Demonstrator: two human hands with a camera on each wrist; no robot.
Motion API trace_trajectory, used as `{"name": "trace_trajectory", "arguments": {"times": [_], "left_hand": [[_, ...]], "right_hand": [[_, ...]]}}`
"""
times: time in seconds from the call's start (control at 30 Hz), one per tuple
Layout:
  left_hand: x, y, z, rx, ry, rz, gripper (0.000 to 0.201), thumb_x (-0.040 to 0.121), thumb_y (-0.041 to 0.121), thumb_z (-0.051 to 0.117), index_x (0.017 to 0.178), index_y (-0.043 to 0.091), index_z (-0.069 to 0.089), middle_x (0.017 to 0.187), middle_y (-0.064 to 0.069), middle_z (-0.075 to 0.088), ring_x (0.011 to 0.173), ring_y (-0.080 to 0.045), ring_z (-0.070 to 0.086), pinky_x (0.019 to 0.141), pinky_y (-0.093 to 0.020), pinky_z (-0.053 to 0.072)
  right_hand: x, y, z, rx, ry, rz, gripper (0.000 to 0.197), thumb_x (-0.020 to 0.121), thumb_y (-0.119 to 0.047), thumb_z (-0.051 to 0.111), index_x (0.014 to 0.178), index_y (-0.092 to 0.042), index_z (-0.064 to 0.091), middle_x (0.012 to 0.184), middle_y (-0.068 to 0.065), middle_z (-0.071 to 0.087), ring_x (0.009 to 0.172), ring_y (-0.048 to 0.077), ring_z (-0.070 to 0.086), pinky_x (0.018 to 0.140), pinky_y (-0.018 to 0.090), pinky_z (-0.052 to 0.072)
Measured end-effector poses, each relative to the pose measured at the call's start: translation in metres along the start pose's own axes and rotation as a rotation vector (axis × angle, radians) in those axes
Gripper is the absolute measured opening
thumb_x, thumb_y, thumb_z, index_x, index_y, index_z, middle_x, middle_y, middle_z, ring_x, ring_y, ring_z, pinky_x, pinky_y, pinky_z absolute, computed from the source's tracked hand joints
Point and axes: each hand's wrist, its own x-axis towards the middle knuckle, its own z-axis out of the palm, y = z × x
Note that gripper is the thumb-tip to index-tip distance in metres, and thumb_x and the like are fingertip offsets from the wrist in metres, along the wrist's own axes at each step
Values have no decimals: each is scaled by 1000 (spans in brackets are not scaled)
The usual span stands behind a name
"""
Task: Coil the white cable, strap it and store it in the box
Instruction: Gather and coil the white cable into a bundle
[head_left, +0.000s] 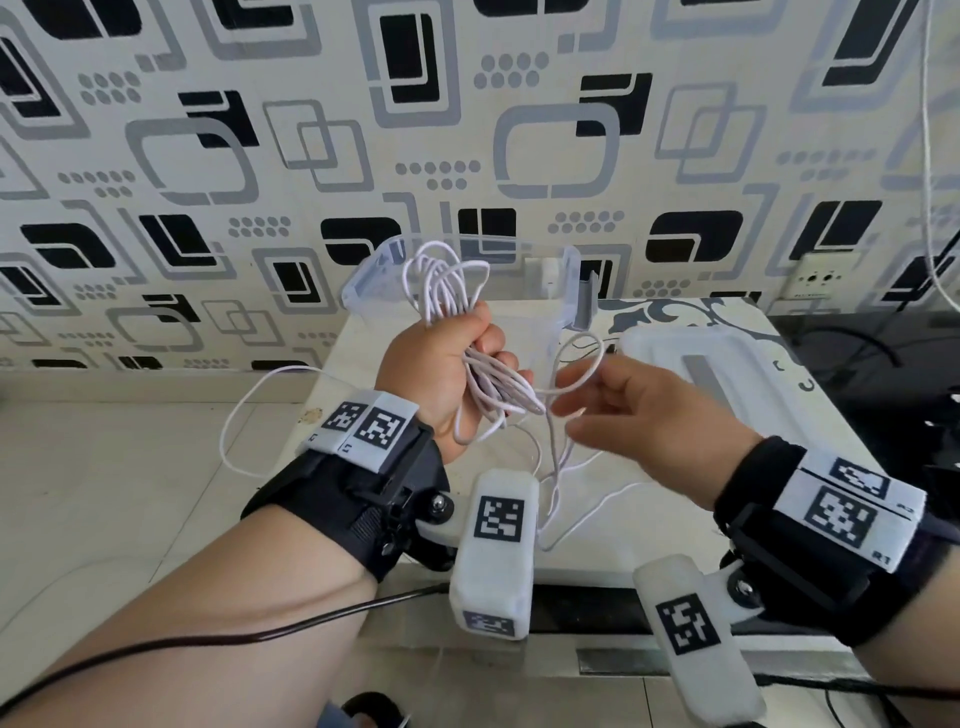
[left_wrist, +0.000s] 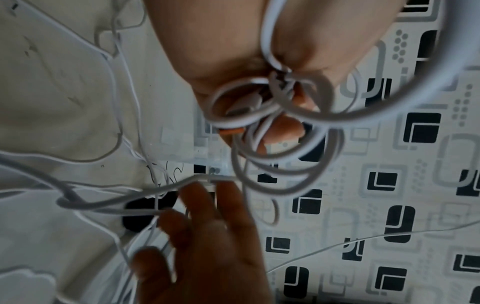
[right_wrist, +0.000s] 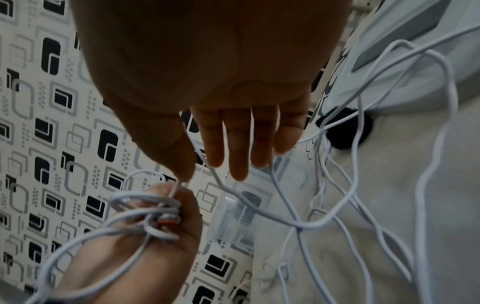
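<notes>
Black wrist straps (head_left: 358, 499), white tag-printed blocks (head_left: 496, 545), perhaps plastic.

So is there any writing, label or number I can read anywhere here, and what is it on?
"R1": at the corner of the right wrist band, beside its square code.
Small marks on the left wrist band and on the right band's upper tag: too small to read.
White cable and box: no text shows.

Black-and-grey patterned wallpaper (head_left: 260, 156), pale tiled floor (head_left: 104, 493), white table (head_left: 810, 431).
</notes>
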Motion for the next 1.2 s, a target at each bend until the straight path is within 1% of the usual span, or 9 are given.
{"name": "trace_trajectory", "arguments": {"times": [0.1, 0.17, 0.37, 0.53, 0.63, 0.77, 0.9, 1.07, 1.2], "left_hand": [[-2, 2, 1, -3, -33, 6, 33, 98, 13, 36, 65, 16, 36, 45, 5, 39, 35, -10, 34, 45, -20, 45], [-2, 2, 1, 18, -47, 18, 34, 97, 13, 37, 64, 16, 35, 45, 5, 38, 35, -9, 32, 44, -18, 38], [-2, 7, -2, 18, -64, 33, 33, 98, 16, 38, 64, 15, 36, 43, 5, 38, 30, -7, 29, 36, -14, 31], [0, 22, -10, -16, -65, 64, 34, 97, 27, 42, 66, 17, 37, 41, 7, 34, 27, -4, 29, 33, -11, 30], [1, 30, -15, -9, -68, 58, 33, 94, 32, 45, 66, 19, 35, 39, 8, 34, 26, -3, 29, 32, -12, 28], [0, 35, -21, 25, -119, 27, 26, 81, 34, 52, 66, 19, 37, 39, 8, 36, 27, -3, 29, 32, -11, 26], [-1, 33, -23, 97, -109, 12, 26, 72, 34, 58, 66, 19, 38, 41, 8, 35, 27, -3, 28, 31, -11, 27], [0, 21, -25, 321, -47, 9, 35, 68, 34, 68, 61, 18, 38, 43, 5, 32, 27, -7, 27, 33, -12, 25], [0, 16, -25, 497, -44, -13, 46, 59, 46, 81, 61, 22, 41, 47, 3, 31, 32, -10, 25, 38, -16, 24]], "right_hand": [[-3, 0, 9, -134, -121, -3, 28, 81, -8, 64, 106, -22, 62, 96, -11, 67, 71, -8, 57, 67, 8, 46], [-3, 0, 14, -125, -146, 9, 24, 83, -8, 63, 102, -23, 63, 89, -15, 68, 69, -12, 58, 66, 3, 43], [-3, 3, 14, -96, -61, -2, 21, 82, -6, 64, 70, -24, 66, 68, -2, 64, 67, 9, 57, 76, 29, 49], [-1, 8, 5, -290, 195, -64, 27, 82, -12, 63, 64, -32, 61, 60, -14, 58, 54, -2, 48, 53, 6, 36], [1, 14, 1, -384, 299, -72, 17, 83, -13, 61, 70, -24, 61, 62, -11, 57, 55, -5, 49, 53, 5, 38], [5, 19, -7, -523, 373, 45, 11, 86, -22, 57, 78, -16, 62, 73, -2, 64, 61, 7, 53, 53, 15, 38], [5, 14, -13, -435, 316, 150, 29, 89, -38, 52, 73, -15, 60, 72, 7, 66, 73, 25, 61, 60, 26, 42], [2, 2, -11, -218, 339, 97, 30, 86, -35, 60, 68, -11, 63, 53, -5, 62, 43, 2, 52, 51, 18, 40], [1, -3, -15, -65, 370, 61, 17, 82, -23, 65, 72, -10, 64, 48, -6, 56, 37, 1, 43, 43, 9, 38]]}}
